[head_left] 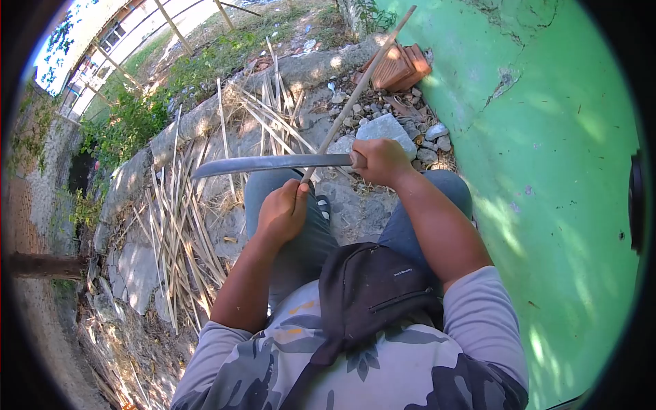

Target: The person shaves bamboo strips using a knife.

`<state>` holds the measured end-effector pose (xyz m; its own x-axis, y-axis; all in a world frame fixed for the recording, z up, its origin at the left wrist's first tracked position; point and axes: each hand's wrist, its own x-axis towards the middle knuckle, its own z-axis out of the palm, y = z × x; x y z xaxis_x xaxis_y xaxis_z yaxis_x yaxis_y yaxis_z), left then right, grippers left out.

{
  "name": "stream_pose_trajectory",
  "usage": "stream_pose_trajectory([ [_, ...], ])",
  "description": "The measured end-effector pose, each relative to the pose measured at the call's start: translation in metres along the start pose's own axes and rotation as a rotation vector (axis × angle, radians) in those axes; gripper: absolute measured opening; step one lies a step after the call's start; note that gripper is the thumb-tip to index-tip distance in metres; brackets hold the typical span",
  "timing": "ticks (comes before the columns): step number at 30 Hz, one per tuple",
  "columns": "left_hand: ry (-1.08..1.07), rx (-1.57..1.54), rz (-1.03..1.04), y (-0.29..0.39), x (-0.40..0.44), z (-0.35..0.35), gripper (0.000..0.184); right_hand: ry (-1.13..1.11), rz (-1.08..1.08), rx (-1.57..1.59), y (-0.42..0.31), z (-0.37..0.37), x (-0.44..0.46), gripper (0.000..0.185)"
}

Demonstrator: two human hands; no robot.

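My right hand (384, 162) is closed round the handle of a machete (273, 162), whose long blade points left and lies level across my knees' height. My left hand (282, 210) grips the near end of a long thin wooden stick (355, 92), which slants up and away to the right. The blade crosses the stick just above my left fingers; whether they touch is hard to tell. Split pale strips (179, 232) lie in a pile on the ground to the left, and more strips (273, 119) lie ahead.
A green wall (560, 191) rises close on the right. Beside it are reddish tiles (395, 68), a grey block (388, 131) and loose stones. A low stone edge (198, 123) curves ahead, with plants behind it. A black bag (376, 287) rests on my chest.
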<state>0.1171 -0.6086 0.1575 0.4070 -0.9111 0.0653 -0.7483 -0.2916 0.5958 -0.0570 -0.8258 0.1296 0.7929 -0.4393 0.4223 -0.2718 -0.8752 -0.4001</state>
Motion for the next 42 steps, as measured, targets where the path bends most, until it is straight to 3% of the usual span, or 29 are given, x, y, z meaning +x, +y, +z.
stream_pose_trajectory([
  [2,-0.017,-0.051,-0.036,0.002,0.002,-0.002,0.04,0.012,0.057,0.002,-0.003,0.002,0.002,0.013],
  [8,0.018,-0.026,0.006,-0.001,-0.002,0.005,0.04,-0.034,-0.04,-0.057,-0.018,-0.002,0.012,0.021],
  [14,0.009,0.026,0.011,0.002,0.004,0.008,0.039,0.011,0.031,-0.01,-0.013,0.011,0.008,0.013],
  [20,-0.034,0.071,0.016,0.007,0.003,0.006,0.039,0.024,-0.066,-0.038,-0.001,0.01,0.001,0.013],
  [26,-0.026,0.063,0.013,0.004,0.004,0.007,0.038,0.04,0.263,0.003,0.025,0.004,0.006,0.016],
  [32,-0.055,0.106,0.049,0.008,0.0,0.006,0.038,-0.071,-0.102,-0.08,0.01,0.006,-0.001,0.014],
  [37,-0.108,0.096,-0.049,0.011,0.0,-0.002,0.04,0.084,0.267,0.055,0.034,0.006,0.004,0.016],
  [42,-0.104,0.119,-0.043,0.01,0.0,0.005,0.04,0.027,0.165,0.035,0.022,0.004,-0.005,0.014],
])
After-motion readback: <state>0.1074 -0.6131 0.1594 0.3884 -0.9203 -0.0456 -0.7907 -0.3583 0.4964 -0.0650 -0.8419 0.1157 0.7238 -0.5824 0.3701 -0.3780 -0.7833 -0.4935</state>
